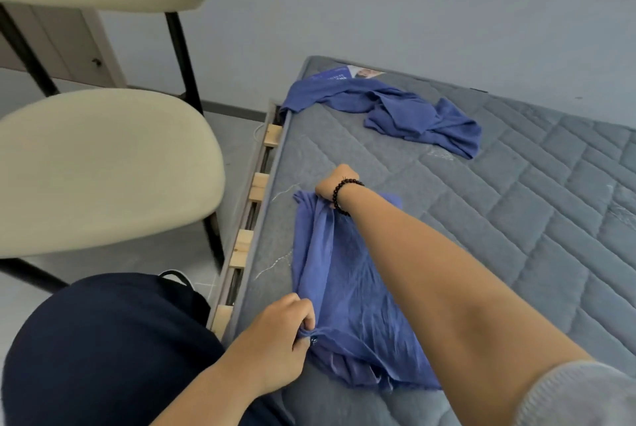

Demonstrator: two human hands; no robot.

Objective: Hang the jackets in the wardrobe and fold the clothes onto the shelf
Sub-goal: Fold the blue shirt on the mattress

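Observation:
A blue garment point(347, 291) lies partly folded on the grey quilted mattress point(516, 205), near its left edge. My left hand point(278, 332) pinches the garment's near left corner, fingers curled round bunched cloth. My right hand point(335, 183), with a dark bead bracelet on the wrist, grips the far edge of the same garment. The cloth is stretched between both hands. A second blue garment point(406, 112) lies crumpled at the far end of the mattress, apart from both hands.
A cream chair point(103, 164) with black legs stands close on the left. Wooden slats point(258, 186) of the bed frame show beside the mattress edge. A printed label point(347, 72) lies on the mattress's far corner. Grey wall behind.

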